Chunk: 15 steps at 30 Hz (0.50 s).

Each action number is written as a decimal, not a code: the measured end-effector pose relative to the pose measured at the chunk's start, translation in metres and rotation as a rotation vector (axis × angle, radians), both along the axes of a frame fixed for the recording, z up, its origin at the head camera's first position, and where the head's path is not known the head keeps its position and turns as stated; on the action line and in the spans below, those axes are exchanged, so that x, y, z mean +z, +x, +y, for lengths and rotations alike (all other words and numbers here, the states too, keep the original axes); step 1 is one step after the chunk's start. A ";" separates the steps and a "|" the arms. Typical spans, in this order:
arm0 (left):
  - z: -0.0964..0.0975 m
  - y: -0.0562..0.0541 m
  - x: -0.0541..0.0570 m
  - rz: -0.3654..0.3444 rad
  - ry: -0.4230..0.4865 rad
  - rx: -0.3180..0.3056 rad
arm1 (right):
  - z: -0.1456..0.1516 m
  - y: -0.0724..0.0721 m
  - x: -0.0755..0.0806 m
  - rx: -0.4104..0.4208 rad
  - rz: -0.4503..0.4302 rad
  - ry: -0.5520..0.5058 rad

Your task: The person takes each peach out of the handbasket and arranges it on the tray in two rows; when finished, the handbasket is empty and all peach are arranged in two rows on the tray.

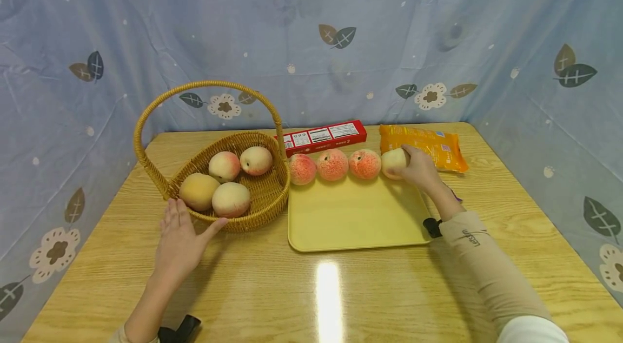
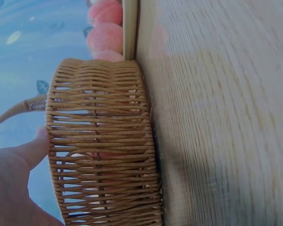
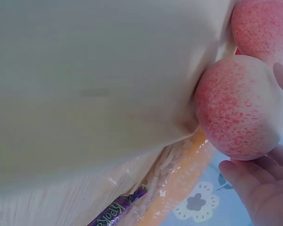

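My right hand (image 1: 417, 169) holds a pale peach (image 1: 393, 163) at the far right corner of the yellow tray (image 1: 357, 218). In the right wrist view the thumb and fingers (image 3: 243, 181) lie round this peach (image 3: 240, 106), which shows a red speckled side. To its left stand several red peaches (image 1: 332, 164) in a row along the tray's back edge. My left hand (image 1: 180, 243) rests against the near left rim of the wicker basket (image 1: 265, 216), fingers straight and thumb spread along the rim. Inside the basket lie several peaches (image 1: 231, 199), one of them yellower (image 1: 198, 191).
Behind the tray lies a long red box (image 1: 321, 137). An orange snack bag (image 1: 445, 153) sits at the back right, with a small purple wrapper (image 3: 114, 212) near it. The basket's tall handle (image 1: 209, 84) arches up. A patterned blue curtain (image 1: 311, 34) encloses the wooden table (image 1: 253, 289).
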<state>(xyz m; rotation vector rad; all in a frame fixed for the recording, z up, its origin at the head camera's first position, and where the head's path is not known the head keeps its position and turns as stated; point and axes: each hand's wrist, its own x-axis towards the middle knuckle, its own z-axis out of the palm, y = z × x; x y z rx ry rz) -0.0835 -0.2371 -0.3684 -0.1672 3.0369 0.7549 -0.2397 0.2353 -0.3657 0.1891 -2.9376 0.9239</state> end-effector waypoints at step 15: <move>0.000 -0.001 -0.001 0.010 0.002 0.006 | -0.004 0.005 0.009 -0.045 -0.002 -0.028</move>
